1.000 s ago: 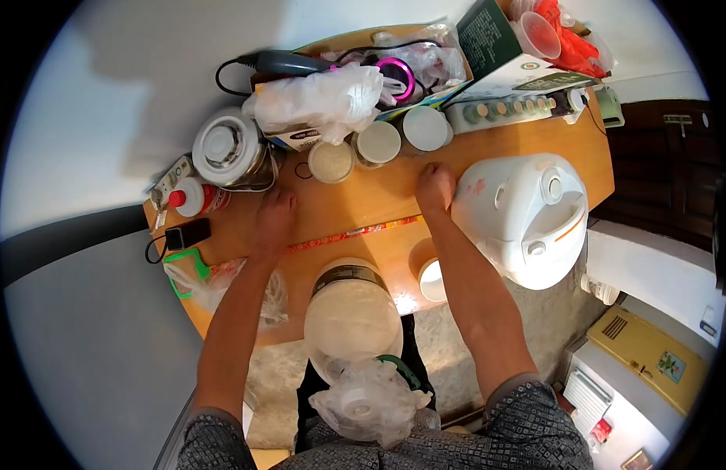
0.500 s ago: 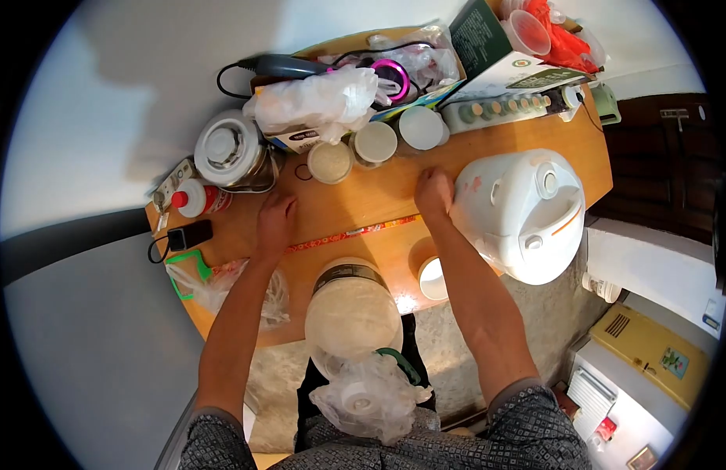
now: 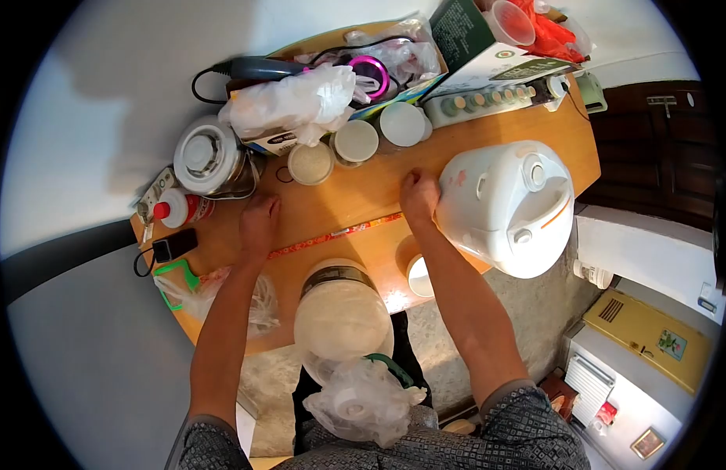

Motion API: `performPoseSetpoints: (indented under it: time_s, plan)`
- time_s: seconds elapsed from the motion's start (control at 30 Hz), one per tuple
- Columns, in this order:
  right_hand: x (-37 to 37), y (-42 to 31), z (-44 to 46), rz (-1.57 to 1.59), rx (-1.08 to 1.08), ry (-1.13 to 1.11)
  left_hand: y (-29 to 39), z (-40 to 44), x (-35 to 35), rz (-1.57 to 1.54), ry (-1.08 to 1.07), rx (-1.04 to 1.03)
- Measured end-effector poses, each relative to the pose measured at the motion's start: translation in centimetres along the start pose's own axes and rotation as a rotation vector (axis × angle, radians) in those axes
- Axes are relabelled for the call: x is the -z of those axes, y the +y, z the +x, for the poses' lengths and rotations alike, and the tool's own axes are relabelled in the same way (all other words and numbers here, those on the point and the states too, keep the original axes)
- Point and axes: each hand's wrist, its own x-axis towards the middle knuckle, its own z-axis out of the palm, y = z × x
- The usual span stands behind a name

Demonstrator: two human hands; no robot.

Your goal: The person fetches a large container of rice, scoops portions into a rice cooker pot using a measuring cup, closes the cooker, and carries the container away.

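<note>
My left hand rests on the wooden table with its fingers curled in, just right of the red bottle and below the steel pot. My right hand is also curled closed on the table, right beside a large white rounded appliance with a lid handle. Nothing shows in either fist. A red patterned strip lies across the table between my forearms. At the near edge, between my arms, stands a big clear plastic jug with a green handle and a crumpled plastic bag over its top.
A white cup stands by my right forearm. Along the wall are a steel pot, a red-capped bottle, lidded jars, a box of bags and cables, and a power strip. A green-edged clear bag lies left.
The whole scene has shifted slightly left in view as my head moved. Both hands stay curled in the same places on the table.
</note>
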Motion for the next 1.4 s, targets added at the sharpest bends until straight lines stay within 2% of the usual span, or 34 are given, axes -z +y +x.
performPoseSetpoints:
  time_s: [0.17,0.3,0.33,0.4,0.43,0.57,0.6,0.63,0.7,0.77,0.8,0.87,0.9,0.97,1.07,1.27,1.4]
  plan:
    - [0.1,-0.4,1.1,-0.155,-0.076,-0.118,0.2,0.4,0.4,0.127,0.071,-0.184]
    - [-0.4,-0.2,1.9,-0.235,-0.052,-0.129,-0.3,0.9,0.2,0.312,-0.066,-0.255]
    - [-0.4,-0.1,2.4,-0.470,0.068,-0.268,-0.4,1.1,0.0,0.350,-0.099,-0.268]
    - [-1.3,1.2,3.2,-0.704,0.191,-0.404,-0.9,1.3,-0.6,0.370,-0.108,-0.273]
    - [-2.1,2.1,3.4,-0.894,0.302,-0.434,-1.1,1.4,-0.9,0.390,-0.116,-0.279]
    - [-1.7,0.9,3.2,-1.214,0.531,-0.458,1.0,1.4,-1.5,0.279,-0.215,-0.195]
    - [-1.2,0.3,3.3,-1.217,0.528,-0.459,2.6,1.0,-1.3,0.086,-0.264,-0.216]
    - [-0.6,-0.3,3.2,-1.157,0.496,-0.514,4.2,0.7,-1.1,-0.108,-0.314,-0.235]
    - [0.0,-0.8,2.8,-1.096,0.467,-0.569,6.5,0.4,-1.8,-0.166,-0.354,-0.242]
    - [0.9,-0.8,1.7,-0.386,0.163,-0.361,7.8,0.4,-2.5,-0.225,-0.386,-0.251]
    - [1.9,-2.0,1.0,-0.389,0.164,-0.361,8.1,0.4,-3.1,-0.257,-0.349,-0.282]
    - [4.6,-5.4,-0.8,0.249,-0.343,-0.477,8.3,0.3,-4.2,-0.294,-0.311,-0.312]
    - [4.7,-5.1,-1.9,0.247,-0.343,-0.477,8.4,0.3,-4.5,-0.260,-0.304,-0.320]
    - [5.3,-4.6,-4.2,0.712,-0.535,-0.442,8.5,0.2,-4.7,-0.225,-0.300,-0.328]
    - [7.0,-4.0,-7.7,0.854,-0.608,-0.405,9.0,0.1,-4.9,-0.178,-0.334,-0.328]
    - [9.5,-3.1,-12.9,0.845,-0.693,-0.395,9.0,0.0,-5.8,-0.104,-0.301,-0.417]
    - [10.8,-2.5,-14.9,0.825,-0.718,-0.442,9.6,0.0,-5.6,0.080,-0.311,-0.538]
